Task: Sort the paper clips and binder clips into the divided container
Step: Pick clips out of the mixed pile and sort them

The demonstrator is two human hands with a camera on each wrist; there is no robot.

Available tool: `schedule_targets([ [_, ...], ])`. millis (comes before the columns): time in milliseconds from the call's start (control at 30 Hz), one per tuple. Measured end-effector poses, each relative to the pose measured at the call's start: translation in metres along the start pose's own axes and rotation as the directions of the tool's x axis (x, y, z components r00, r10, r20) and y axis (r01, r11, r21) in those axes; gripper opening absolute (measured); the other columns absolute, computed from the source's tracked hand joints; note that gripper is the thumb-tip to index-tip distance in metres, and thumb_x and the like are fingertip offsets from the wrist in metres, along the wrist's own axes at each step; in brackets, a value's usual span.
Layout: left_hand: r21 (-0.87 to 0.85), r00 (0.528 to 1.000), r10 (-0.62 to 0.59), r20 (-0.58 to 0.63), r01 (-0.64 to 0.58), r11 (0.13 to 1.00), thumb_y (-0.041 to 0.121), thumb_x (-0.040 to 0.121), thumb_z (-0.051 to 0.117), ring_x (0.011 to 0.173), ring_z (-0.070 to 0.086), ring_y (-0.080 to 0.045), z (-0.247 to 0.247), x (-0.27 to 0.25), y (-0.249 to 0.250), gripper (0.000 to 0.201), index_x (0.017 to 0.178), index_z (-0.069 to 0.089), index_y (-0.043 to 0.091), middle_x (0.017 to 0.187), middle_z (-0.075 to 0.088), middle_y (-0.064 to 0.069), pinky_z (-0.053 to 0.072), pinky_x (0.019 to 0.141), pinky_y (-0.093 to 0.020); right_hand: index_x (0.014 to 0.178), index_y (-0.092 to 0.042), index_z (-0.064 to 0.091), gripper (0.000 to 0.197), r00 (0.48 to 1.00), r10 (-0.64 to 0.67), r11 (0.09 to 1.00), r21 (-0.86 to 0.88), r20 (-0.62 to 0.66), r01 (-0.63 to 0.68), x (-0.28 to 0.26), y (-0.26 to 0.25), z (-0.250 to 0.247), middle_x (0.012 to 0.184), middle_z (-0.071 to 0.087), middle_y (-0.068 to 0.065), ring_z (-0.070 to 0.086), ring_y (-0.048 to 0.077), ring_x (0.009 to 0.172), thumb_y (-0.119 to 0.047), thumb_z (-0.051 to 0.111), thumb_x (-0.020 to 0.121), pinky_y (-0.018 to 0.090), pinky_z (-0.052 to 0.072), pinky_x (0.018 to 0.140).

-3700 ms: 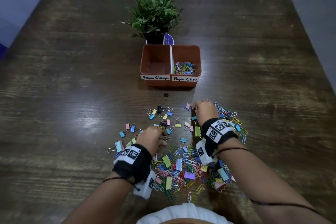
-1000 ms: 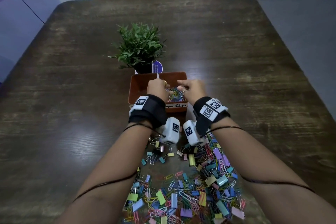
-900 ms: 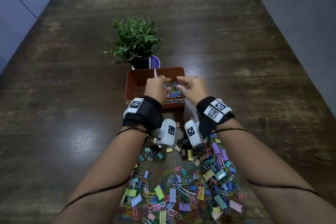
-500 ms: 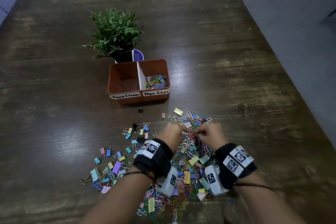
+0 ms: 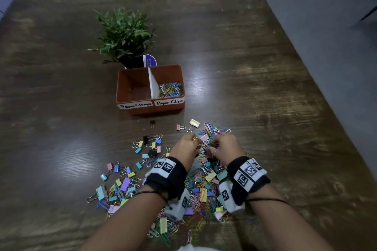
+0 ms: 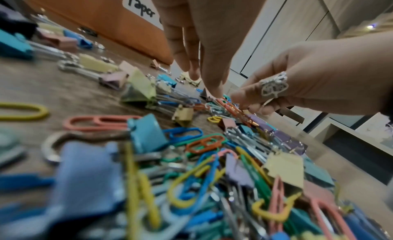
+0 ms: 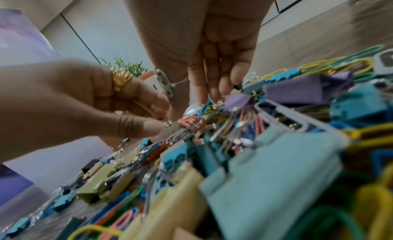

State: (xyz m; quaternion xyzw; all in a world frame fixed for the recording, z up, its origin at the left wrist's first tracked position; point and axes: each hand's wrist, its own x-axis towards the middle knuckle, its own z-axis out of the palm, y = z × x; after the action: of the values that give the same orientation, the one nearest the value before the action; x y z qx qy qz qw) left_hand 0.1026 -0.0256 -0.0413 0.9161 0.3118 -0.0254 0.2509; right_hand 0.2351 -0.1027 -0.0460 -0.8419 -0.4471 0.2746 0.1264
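— Where are your hands?

— Both are down in the mixed pile (image 5: 201, 186) on the table (image 5: 265, 87). My left hand (image 5: 186, 146) has its fingers curled, tips at the clips. My right hand (image 5: 223, 145) reaches down with fingers close together; whether either tip pinches a clip, I cannot tell.

— And the container?

— The divided container (image 5: 151, 108) stands beyond the pile, near the plant (image 5: 124, 34). Paper clips (image 5: 170, 91) lie in its right compartment, labelled "Paper Clips".

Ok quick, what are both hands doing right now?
Left hand: fingertips in the clip pile, grip unclear.
Right hand: also in the pile, grip unclear.
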Motion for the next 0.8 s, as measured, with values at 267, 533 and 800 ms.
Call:
schedule_targets([
  [267,0.019,0.992,0.016,0.129,-0.019,1.000,0.008,0.082,0.066,0.121,0.047,-0.022,0.008,0.022,0.006,0.056,0.134,0.047,0.014,0.136,0.042,-0.006,0.039,0.101,-0.030,0.096,-0.014,0.068,0.015,0.995,0.021,0.992,-0.128,0.099,-0.009,-0.003,0.000,-0.001,0.098,0.067,0.010,0.061,0.026,0.095,-0.023,0.062,0.086,0.031,0.049,0.083],
  [533,0.053,0.995,-0.002,0.095,-0.003,0.999,0.012,0.087,0.061,0.100,0.052,-0.018,0.014,0.014,0.005,0.018,0.104,0.062,0.008,0.116,0.046,-0.006,0.048,0.089,-0.028,0.079,-0.015,0.061,0.008,0.997,0.063,0.981,0.186,-0.041,-0.054,-0.022,0.012,-0.008,0.075,0.064,0.001,0.060,0.017,0.073,-0.017,0.063,0.086,0.030,0.051,0.072],
  [800,0.094,1.000,-0.020,0.005,0.019,0.995,0.027,0.091,0.057,0.107,0.046,-0.019,0.014,-0.001,0.001,0.024,0.097,0.063,0.004,0.120,0.041,-0.005,0.045,0.088,-0.029,0.068,-0.010,0.061,0.013,0.987,0.043,0.946,0.324,-0.157,0.010,-0.028,0.011,-0.008,0.083,0.062,0.004,0.059,0.020,0.078,-0.006,0.070,0.078,0.034,0.052,0.075],
])
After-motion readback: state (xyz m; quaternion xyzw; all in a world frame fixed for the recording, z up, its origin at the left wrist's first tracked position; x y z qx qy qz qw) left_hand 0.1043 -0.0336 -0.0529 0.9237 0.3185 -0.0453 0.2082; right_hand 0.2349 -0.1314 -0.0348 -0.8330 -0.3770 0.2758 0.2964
